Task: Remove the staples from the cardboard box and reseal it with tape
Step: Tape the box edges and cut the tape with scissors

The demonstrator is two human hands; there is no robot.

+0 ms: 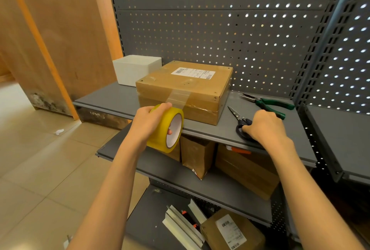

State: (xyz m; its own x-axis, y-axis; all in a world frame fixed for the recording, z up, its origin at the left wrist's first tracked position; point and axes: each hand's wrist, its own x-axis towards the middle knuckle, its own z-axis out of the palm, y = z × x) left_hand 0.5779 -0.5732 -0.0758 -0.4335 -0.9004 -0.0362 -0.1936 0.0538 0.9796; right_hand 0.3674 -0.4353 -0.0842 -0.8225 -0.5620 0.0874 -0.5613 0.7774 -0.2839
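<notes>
While your left hand [147, 122] is gripping the roll [166, 128], keeping the strip [177, 97] taut off the box [186, 89], your right hand [264, 127] is curling onto the scissors [241, 120]; cut close.

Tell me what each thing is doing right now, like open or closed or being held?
Cardboard box: closed, tape strip on its front.
Tape roll: held by the left hand, strip pulled out to the box.
Scissors: shut, lying on the shelf, right hand grips the handles.
Pliers: lying untouched.
</notes>
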